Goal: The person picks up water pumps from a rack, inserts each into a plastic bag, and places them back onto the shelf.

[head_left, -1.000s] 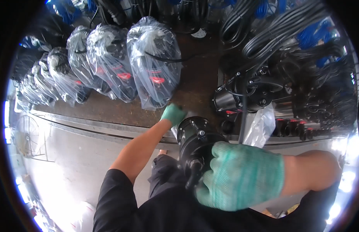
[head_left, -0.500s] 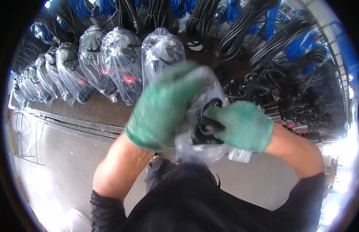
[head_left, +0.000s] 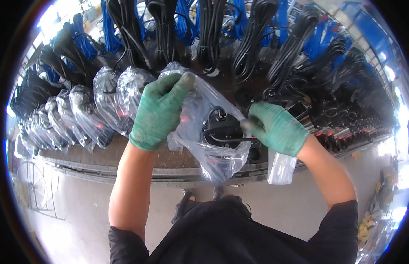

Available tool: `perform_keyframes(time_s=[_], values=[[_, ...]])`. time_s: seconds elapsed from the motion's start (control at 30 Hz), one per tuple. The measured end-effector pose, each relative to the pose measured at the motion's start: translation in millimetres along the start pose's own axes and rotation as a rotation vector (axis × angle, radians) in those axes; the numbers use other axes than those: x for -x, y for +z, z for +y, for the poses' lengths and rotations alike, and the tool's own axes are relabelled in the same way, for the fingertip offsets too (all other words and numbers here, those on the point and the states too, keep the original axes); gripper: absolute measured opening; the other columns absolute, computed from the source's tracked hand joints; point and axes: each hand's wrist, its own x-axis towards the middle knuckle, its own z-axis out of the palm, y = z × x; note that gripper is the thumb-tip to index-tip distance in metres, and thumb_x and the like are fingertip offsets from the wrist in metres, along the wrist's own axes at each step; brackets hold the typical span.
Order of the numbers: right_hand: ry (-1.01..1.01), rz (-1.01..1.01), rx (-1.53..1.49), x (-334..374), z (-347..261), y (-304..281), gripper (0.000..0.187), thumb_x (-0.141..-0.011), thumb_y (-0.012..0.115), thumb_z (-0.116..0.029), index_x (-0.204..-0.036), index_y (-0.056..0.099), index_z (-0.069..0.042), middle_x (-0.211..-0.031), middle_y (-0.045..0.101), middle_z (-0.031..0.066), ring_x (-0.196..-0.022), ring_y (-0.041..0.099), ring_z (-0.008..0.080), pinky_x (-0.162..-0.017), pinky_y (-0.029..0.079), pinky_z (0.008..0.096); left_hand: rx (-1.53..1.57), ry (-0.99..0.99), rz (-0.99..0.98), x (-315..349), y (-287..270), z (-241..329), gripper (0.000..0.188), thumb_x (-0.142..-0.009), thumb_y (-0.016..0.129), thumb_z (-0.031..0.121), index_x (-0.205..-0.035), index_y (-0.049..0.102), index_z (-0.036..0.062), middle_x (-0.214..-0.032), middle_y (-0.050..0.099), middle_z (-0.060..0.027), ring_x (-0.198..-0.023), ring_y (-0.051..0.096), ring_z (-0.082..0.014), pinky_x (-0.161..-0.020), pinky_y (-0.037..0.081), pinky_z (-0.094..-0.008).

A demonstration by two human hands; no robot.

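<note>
My left hand (head_left: 157,115), in a green knit glove, pinches the rim of a clear plastic bag (head_left: 213,165) between thumb and fingers. Inside the bag sits a black round-topped device (head_left: 226,127) with a looped cable and a metal cable fitting on top. My right hand (head_left: 279,128), gloved the same way, is at the bag's right side with fingers curled. The bag's upper rim stretches between both hands. The device's lower part is blurred by the plastic.
Bagged devices (head_left: 88,116) stand in a row on the left of the brown bench (head_left: 138,159). Coiled black cables (head_left: 209,39) and blue cables (head_left: 110,31) line the back. Unbagged black devices (head_left: 341,127) crowd the right. Flat clear bags (head_left: 281,169) hang over the front edge.
The bagged device has moved away from my body, over the bench. My left hand has drawn the bag's rim up and left; my right hand has come off the device's black top.
</note>
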Motion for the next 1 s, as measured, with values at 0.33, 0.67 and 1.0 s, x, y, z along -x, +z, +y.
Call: perform_keyframes(time_s=[0.33, 0.67, 1.0], values=[[0.135, 0.349, 0.024, -23, 32, 22, 0.023, -0.1, 0.059, -0.022, -0.101, 0.066, 0.0, -0.086, 0.071, 0.0225, -0.082, 0.07, 0.0431, -0.078, 0.055, 0.0503, 0.102, 0.456, 0.004, 3, -31, -51, 0.064, -0.094, 0.074, 0.05, -0.131, 0.061, -0.0002, -0.106, 0.066, -0.0057, -0.079, 0.059, -0.0088, -0.067, 0.048, -0.0247], [-0.17, 0.685, -0.817, -4, -17, 6, 0.035, -0.101, 0.063, -0.01, -0.134, 0.055, -0.003, -0.114, 0.069, 0.0155, -0.093, 0.07, 0.0202, -0.076, 0.059, 0.0307, 0.332, 0.309, -0.448, 46, -1, -130, 0.144, -0.056, 0.1, 0.05, -0.165, 0.018, 0.0025, -0.17, 0.022, -0.0209, -0.157, 0.021, -0.0348, -0.124, 0.026, -0.05], [0.375, 0.033, -0.494, -18, -13, -6, 0.04, -0.091, 0.069, -0.017, -0.127, 0.064, 0.0, -0.11, 0.072, 0.0247, -0.108, 0.07, 0.0314, -0.102, 0.053, 0.0389, -0.008, 0.584, -0.489, 21, 45, -106, 0.125, -0.061, 0.099, 0.018, -0.161, 0.027, -0.0014, -0.152, 0.046, -0.0172, -0.141, 0.046, -0.0311, -0.118, 0.038, -0.0437]])
